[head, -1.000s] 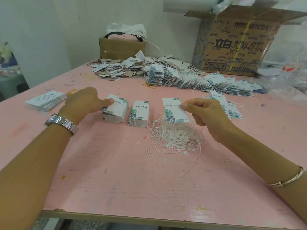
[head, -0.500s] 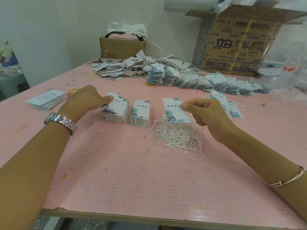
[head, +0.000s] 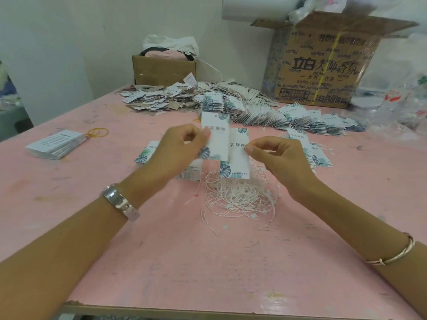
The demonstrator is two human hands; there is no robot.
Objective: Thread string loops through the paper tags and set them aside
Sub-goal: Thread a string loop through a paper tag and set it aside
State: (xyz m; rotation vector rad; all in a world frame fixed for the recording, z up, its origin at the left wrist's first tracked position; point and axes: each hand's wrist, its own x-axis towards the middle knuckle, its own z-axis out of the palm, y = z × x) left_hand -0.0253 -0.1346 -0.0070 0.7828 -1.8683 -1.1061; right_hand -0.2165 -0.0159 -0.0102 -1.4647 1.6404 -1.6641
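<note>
**Head view: left hand brings a fresh tag up to the centre**

Half a second ago the left hand point(head: 182, 146) was down at the left stack point(head: 145, 154) of tags. Now it has lifted one leaf-printed tag point(head: 216, 137) and holds it upright at frame centre, its fingers point(head: 206, 132) clamped on the card's left edge. The right hand point(head: 275, 158) keeps its own tag point(head: 239, 158) pinched by the right edge, just beside the raised one and partly overlapped by it. Neither hand visibly holds a string. I judge this to be readying the tags, with threading not yet begun. The tangle of string loops point(head: 238, 195) lies on the desk point(head: 208, 262) directly below both hands. A middle stack point(head: 193, 175) is partly hidden by the left wrist.

The pink desk is scuffed. At upper centre lie fanned rows of tags point(head: 300, 118) and a loose heap point(head: 161, 98), both with strings showing, so probably finished ones. At the left sit a white card stack point(head: 56, 144) and a yellow rubber band point(head: 98, 132). A small cardboard box point(head: 161, 68) and a large cardboard box point(head: 323, 65) stand against the pale wall.
</note>
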